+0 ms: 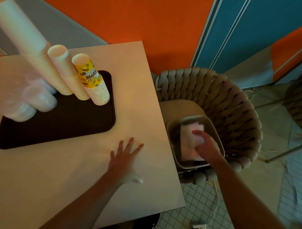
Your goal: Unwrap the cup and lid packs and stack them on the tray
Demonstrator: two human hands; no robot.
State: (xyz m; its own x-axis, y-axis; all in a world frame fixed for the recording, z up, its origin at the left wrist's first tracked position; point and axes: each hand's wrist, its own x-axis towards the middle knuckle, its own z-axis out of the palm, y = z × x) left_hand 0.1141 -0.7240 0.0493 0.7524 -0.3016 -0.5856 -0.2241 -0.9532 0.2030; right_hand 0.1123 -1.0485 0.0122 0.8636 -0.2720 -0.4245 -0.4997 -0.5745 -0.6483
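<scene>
Orange-walled room, pale worktop (pixel 72 171): beside the tray (pixel 66 127) of stacked cups (pixel 97 88), left hand (pixel 124 158) lies spread flat while right hand (pixel 205 144) grips a soft, light, crinkly wrapped pack (pixel 189 134) in the bin (pixel 216 136), best held mid-body.

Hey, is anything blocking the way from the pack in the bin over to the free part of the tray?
Nothing visible does. The right hand grips the pack in the bin on the chair. The table between bin and tray is bare except the left hand, lying flat nearer the person.

Cup stacks (pixel 64 73) stand on the tray (pixel 66 123) on the table (pixel 144 96); a bin (pixel 214 129) sits on the chair (pixel 235 105) to its right.
</scene>
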